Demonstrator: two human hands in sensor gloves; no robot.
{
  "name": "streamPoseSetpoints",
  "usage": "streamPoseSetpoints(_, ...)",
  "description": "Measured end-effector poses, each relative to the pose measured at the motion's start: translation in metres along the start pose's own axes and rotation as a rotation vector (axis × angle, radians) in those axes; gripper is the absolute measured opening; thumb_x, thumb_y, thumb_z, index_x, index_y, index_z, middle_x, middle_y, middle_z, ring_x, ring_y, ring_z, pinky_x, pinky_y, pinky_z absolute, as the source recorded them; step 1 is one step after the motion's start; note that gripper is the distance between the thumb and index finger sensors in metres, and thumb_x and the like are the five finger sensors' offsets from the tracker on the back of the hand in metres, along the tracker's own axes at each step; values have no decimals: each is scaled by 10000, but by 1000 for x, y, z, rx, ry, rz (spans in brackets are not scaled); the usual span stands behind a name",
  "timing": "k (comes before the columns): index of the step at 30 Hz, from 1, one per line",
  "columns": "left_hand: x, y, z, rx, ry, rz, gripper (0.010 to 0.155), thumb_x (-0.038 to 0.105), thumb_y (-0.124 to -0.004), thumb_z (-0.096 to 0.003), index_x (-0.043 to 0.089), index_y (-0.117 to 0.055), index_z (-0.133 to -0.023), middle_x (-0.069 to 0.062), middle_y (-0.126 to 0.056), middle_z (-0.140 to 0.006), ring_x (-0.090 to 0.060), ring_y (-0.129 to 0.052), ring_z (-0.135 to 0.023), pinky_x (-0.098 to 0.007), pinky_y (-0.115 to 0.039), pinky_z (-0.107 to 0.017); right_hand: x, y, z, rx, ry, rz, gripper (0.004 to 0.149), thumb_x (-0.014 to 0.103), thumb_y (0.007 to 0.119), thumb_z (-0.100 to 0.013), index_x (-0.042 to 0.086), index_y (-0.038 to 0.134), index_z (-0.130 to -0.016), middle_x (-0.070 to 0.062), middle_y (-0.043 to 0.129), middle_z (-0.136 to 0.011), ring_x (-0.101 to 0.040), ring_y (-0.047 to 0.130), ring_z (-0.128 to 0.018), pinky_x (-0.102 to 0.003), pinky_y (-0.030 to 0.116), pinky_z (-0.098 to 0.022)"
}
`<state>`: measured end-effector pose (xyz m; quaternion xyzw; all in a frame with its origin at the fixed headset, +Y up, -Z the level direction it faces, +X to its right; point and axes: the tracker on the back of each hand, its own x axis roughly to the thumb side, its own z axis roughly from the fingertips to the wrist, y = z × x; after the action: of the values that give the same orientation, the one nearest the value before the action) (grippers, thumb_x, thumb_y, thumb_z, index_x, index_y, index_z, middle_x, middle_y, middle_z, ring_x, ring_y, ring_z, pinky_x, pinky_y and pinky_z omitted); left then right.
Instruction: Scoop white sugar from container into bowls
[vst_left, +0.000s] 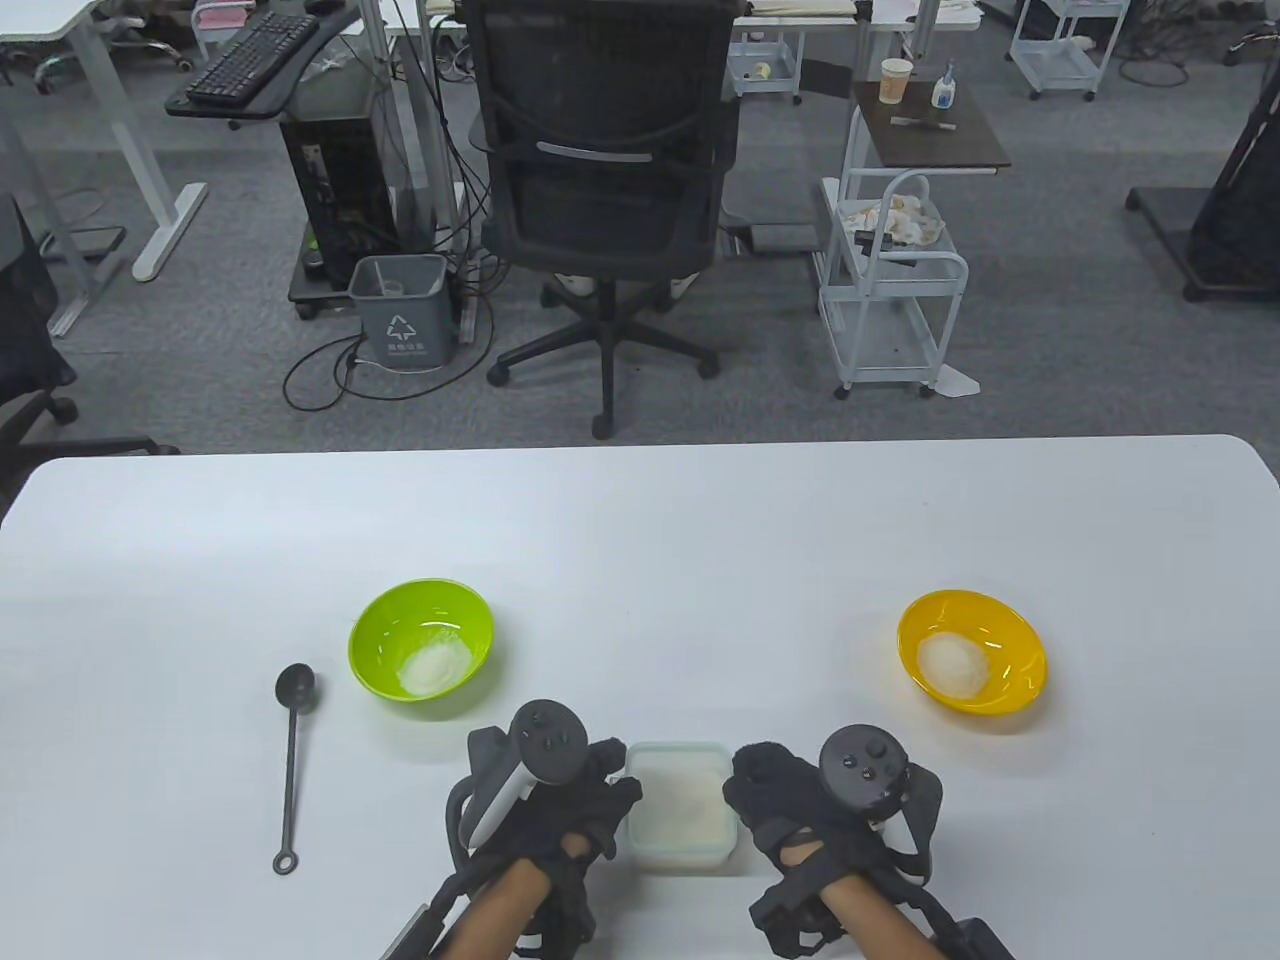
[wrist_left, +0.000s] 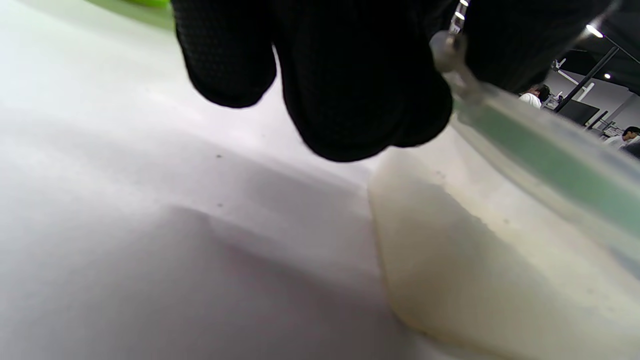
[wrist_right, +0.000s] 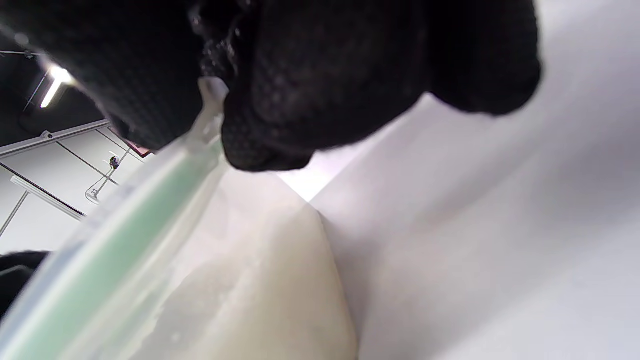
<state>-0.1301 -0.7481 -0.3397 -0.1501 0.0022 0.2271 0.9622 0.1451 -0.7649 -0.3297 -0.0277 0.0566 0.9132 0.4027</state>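
A clear plastic container (vst_left: 679, 806) of white sugar with a pale green rim stands near the table's front edge. My left hand (vst_left: 590, 790) grips its left side and my right hand (vst_left: 765, 795) grips its right side. In the left wrist view my fingers (wrist_left: 360, 90) curl over the container's rim (wrist_left: 540, 155). In the right wrist view my fingers (wrist_right: 310, 100) press on the rim (wrist_right: 115, 240). A green bowl (vst_left: 421, 648) and a yellow bowl (vst_left: 971, 664) each hold a heap of sugar. A black scoop (vst_left: 292, 760) lies on the table, left of the green bowl.
The white table (vst_left: 640, 530) stretches behind the bowls. Beyond its far edge stand a black office chair (vst_left: 603, 180), a grey bin (vst_left: 400, 310) and a white cart (vst_left: 890, 290).
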Motion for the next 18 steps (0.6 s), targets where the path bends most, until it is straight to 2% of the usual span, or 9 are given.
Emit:
streamPoseSetpoints(3, 6, 1, 7, 104, -15, -125, 552, 611, -804, -406, 382, -798, -908, 191, -969, -737, -33, -1068, -522, -384, -838, -589, 7, -1, 6, -69, -58, 125, 504, 442, 888, -447, 229, 791, -894, -103, 971, -671, -182, 993, -287, -416, 821, -389)
streamPoseSetpoints(6, 16, 0, 13, 195, -39, -270, 529, 634, -786, -405, 403, -833, -878, 183, -990, -725, -57, -1077, -518, -395, -837, -585, 17, -1, 11, -136, -145, 294, 458, 472, 881, -450, 246, 842, -846, -105, 974, -665, -189, 993, -305, -422, 817, -404)
streamPoseSetpoints(8, 21, -3, 15, 218, -52, -353, 530, 634, -742, -421, 383, -861, -873, 159, -1016, -707, -65, -1090, -496, -392, -848, -571, 22, 2, 13, -127, -159, 349, 429, 468, 854, -465, 219, 884, -813, -120, 994, -640, -205, 1000, -298, -432, 817, -402)
streamPoseSetpoints(10, 22, -6, 13, 191, -42, -343, 541, 620, -707, -438, 344, -866, -876, 145, -1030, -688, -65, -1096, -473, -388, -854, -561, 20, 4, 12, -100, -142, 312, 449, 453, 833, -474, 172, 879, -822, -144, 998, -639, -219, 1007, -301, -440, 818, -402)
streamPoseSetpoints(12, 19, -10, 10, 112, -20, -257, 542, 589, -666, -458, 296, -877, -862, 128, -1042, -653, -69, -1103, -437, -390, -863, -539, 15, 5, 9, -53, -89, 219, 460, 435, 823, -478, 138, 867, -826, -159, 999, -630, -224, 1008, -290, -443, 818, -394)
streamPoseSetpoints(14, 14, -11, 6, 60, 14, -161, 547, 579, -660, -459, 276, -864, -867, 125, -1032, -652, -66, -1098, -434, -387, -862, -536, 9, 6, 6, -12, -35, 109, 465, 417, 821, -477, 117, 855, -830, -173, 989, -626, -223, 1005, -288, -443, 818, -390)
streamPoseSetpoints(18, 7, -12, 2, -30, 54, -39, 546, 569, -652, -466, 261, -854, -869, 118, -1028, -645, -55, -1097, -425, -381, -865, -530, 1, 6, 2, 35, 21, 3, 470, 410, 818, -475, 113, 838, -838, -180, 975, -635, -219, 1005, -303, -442, 817, -398)
